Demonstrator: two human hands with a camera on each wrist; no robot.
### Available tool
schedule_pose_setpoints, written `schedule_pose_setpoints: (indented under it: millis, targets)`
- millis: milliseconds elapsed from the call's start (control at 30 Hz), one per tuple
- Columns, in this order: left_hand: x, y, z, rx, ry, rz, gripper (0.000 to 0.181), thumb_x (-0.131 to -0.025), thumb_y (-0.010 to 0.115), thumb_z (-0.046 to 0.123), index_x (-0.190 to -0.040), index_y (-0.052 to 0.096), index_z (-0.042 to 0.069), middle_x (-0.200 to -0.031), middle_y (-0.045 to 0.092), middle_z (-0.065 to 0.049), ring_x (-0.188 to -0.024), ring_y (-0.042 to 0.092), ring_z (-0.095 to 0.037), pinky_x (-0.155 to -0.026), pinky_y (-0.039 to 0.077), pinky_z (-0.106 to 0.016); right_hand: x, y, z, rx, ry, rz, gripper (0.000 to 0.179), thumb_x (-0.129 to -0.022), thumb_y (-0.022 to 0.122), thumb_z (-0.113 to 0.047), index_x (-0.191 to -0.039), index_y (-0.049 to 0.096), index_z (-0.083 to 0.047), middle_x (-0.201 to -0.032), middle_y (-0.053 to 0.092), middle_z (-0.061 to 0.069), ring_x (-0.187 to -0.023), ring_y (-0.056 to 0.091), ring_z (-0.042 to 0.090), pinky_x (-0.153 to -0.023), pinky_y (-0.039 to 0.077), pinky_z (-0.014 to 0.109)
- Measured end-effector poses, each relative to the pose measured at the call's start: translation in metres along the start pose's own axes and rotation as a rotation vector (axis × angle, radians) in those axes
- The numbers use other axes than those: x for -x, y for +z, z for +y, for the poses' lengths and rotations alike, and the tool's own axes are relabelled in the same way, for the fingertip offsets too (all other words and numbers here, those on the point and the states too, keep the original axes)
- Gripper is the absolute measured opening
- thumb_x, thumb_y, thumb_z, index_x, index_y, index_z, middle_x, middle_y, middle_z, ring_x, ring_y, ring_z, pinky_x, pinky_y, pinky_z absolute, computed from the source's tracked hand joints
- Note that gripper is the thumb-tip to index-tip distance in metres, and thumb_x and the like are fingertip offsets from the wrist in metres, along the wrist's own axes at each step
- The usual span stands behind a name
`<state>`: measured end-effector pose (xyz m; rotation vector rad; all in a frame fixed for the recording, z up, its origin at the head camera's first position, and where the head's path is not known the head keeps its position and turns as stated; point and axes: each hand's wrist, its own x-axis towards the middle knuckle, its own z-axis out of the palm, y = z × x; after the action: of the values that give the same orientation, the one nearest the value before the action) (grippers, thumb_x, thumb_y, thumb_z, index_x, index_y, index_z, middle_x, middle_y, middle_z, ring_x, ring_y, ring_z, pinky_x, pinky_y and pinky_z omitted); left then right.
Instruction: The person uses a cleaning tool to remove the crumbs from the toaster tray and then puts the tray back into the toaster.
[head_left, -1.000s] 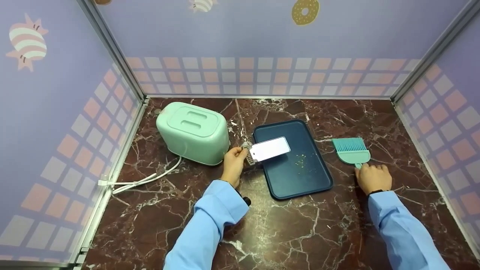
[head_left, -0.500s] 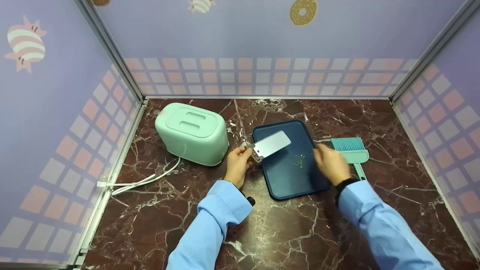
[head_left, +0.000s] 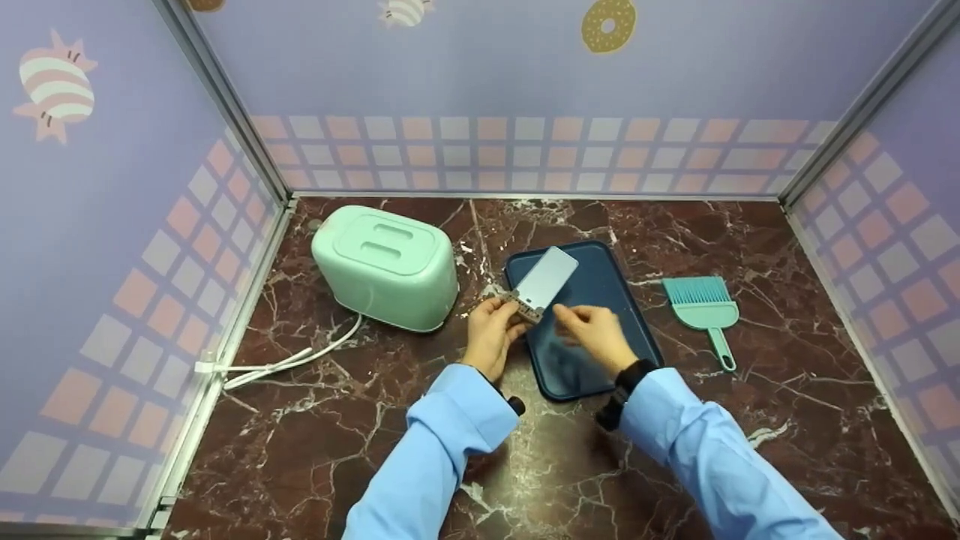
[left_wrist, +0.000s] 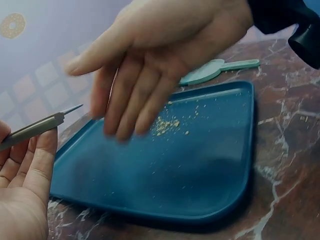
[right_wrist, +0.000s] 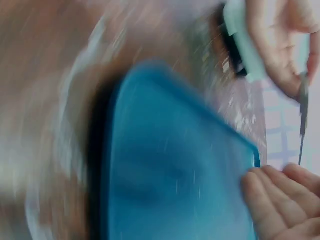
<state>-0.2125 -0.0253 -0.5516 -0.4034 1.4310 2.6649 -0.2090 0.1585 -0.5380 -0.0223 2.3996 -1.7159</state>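
My left hand (head_left: pixel 489 336) pinches the slotted, brownish end of a toaster crumb tray (head_left: pixel 550 276), a flat silvery plate. It is held above the left part of a dark blue serving tray (head_left: pixel 609 285). In the left wrist view the plate is seen edge-on. My right hand (head_left: pixel 598 335) hovers over the serving tray, close to the plate's slotted end, with fingers extended and nothing held. Yellowish crumbs (left_wrist: pixel 167 125) lie scattered on the serving tray; in the head view my right hand hides them. The right wrist view is blurred.
A mint green toaster (head_left: pixel 390 266) stands to the left, its white cord (head_left: pixel 289 365) running to the left wall. Right of the serving tray a teal hand brush (head_left: pixel 703 307) lies on the marbled surface. Patterned panels (head_left: pixel 525 75) close off the back and both sides.
My right hand has left the brush's handle and moved left over the serving tray. My left hand has shifted slightly right, turning the crumb tray so its free end points farther back.
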Motion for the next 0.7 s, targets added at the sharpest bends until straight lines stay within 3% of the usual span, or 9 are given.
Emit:
schedule_pose_setpoints:
  millis: [133,333,533,700]
  targets:
    - [0.004,0.005,-0.003,0.029,-0.023,0.000,0.010,-0.100,0.059,0.001,-0.109,0.058,-0.004,-0.099,0.063,-0.012,-0.083,0.067,-0.020,-0.073,0.058,-0.032,0.000,0.013,-0.003,-0.265,0.163,-0.073,0.057,-0.099,0.068,-0.042,-0.127,0.065,0.008,-0.118,0.069,0.029,-0.113,0.068,0.041,-0.095,0.055,0.050]
    - [0.006,0.008,-0.006,0.050,-0.031,-0.012,0.008,-0.100,0.059,0.000,-0.108,0.057,-0.003,-0.099,0.061,-0.012,-0.085,0.066,-0.020,-0.076,0.058,-0.032,0.001,0.024,-0.006,-0.439,0.219,-0.049,0.033,-0.098,0.073,-0.024,-0.112,0.067,0.004,-0.096,0.076,0.010,-0.096,0.074,0.028,-0.086,0.060,0.041]
    - [0.006,0.007,-0.008,0.022,-0.004,-0.022,0.011,-0.099,0.060,0.000,-0.108,0.058,-0.006,-0.097,0.062,-0.012,-0.084,0.067,-0.020,-0.075,0.058,-0.032,-0.002,0.027,-0.003,-0.455,0.222,-0.033,0.021,-0.097,0.073,-0.017,-0.100,0.065,0.002,-0.090,0.075,0.007,-0.088,0.074,0.022,-0.085,0.060,0.039]
    - [0.003,0.003,-0.007,-0.032,0.022,-0.008,0.022,-0.105,0.058,0.014,-0.110,0.062,-0.007,-0.097,0.067,-0.012,-0.084,0.069,-0.019,-0.076,0.058,-0.033,-0.003,0.026,-0.001,-0.447,0.219,-0.047,0.020,-0.097,0.072,-0.016,-0.096,0.064,0.001,-0.092,0.074,0.009,-0.091,0.074,0.025,-0.085,0.060,0.039]
